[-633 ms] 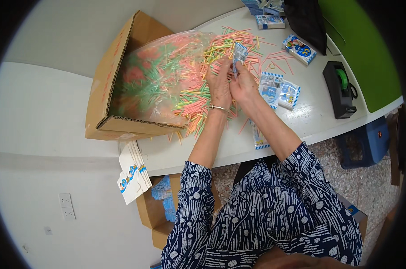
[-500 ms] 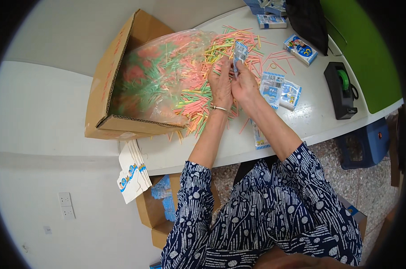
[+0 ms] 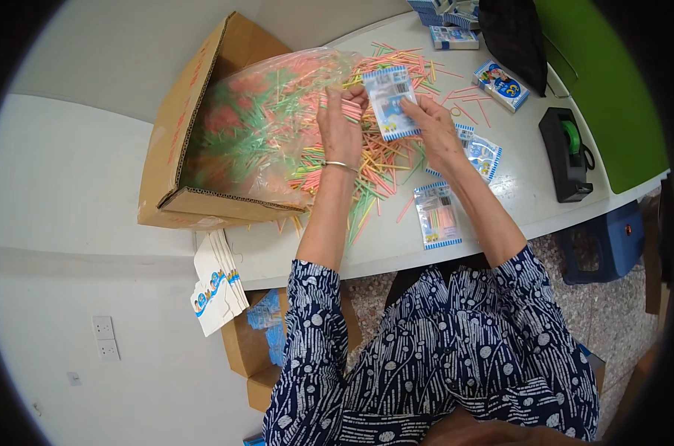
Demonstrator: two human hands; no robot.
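Observation:
A small bunch of thin pink and pale sticks lies in my left hand, whose fingers curl around it. My right hand pinches a flat blue-and-white clear plastic packet by its right side, holding it up beside the left hand. Beneath both hands spreads a loose heap of pink, green and yellow sticks. A packet with sticks showing inside rests near the table's front edge. More blue-and-white packets lie right of my right wrist, partly hidden by it.
A cardboard box on its side holds a clear bag of sticks. At right stand a black tape dispenser, a small printed box and a black bag. Folded cartons hang at the table's left edge; a blue stool stands below.
My hands have drawn apart, left hand leftward with the sticks, right hand rightward. The packet now faces up flat between them, and the stick-filled packet near the edge shows more fully.

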